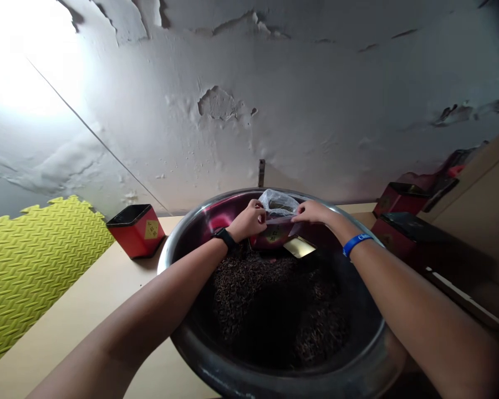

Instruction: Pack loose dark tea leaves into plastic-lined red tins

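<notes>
A large metal basin [178, 244] holds a heap of dark loose tea leaves [270, 305]. Over its far side both my hands grip a red tin [272, 235] lined with a clear plastic bag [279, 203]. My left hand [249, 220], with a black watch on the wrist, is closed on the tin's left rim and the bag's edge. My right hand [314, 211], with a blue wristband, pinches the right rim. A gold lid [299, 246] lies on the leaves just below the tin.
An open red tin [136, 229] stands on the beige table [83, 316] left of the basin. More red tins [401, 198] sit at the right beside a cardboard box [478, 205]. A yellow foam mat [29, 266] lies at the left. A peeling white wall rises behind.
</notes>
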The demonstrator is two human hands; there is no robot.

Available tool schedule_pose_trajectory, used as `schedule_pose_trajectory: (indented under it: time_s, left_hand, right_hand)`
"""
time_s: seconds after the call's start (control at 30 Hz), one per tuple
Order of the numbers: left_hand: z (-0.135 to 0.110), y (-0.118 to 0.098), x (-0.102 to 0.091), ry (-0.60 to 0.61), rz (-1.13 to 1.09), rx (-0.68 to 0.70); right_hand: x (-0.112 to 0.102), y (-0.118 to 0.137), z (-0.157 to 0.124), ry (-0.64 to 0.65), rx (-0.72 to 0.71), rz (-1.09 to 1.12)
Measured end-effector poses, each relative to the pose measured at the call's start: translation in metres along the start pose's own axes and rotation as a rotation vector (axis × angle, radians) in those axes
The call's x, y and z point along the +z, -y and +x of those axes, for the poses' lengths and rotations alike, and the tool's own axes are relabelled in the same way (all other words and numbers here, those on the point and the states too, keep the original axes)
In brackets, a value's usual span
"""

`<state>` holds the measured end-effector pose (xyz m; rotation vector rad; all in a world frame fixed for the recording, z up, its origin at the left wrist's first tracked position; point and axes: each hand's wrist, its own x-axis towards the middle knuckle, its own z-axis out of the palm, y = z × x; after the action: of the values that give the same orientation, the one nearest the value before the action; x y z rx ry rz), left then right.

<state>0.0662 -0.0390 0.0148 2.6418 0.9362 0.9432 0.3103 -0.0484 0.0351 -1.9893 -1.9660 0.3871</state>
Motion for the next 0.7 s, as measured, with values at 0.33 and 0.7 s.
schedule_pose_trajectory:
  time_s: [0.33,0.7]
  left_hand:
    - [0.011,0.048,-0.009,-0.154,-0.499,-0.481]
    - [0.002,0.043,0.001,-0.153,-0.717,-0.755]
  right_hand:
    - [0.036,0.020,-0.002,0.189,0.308,1.017]
    - [0.039,0.018,0.000,0.247,0.312,1.111]
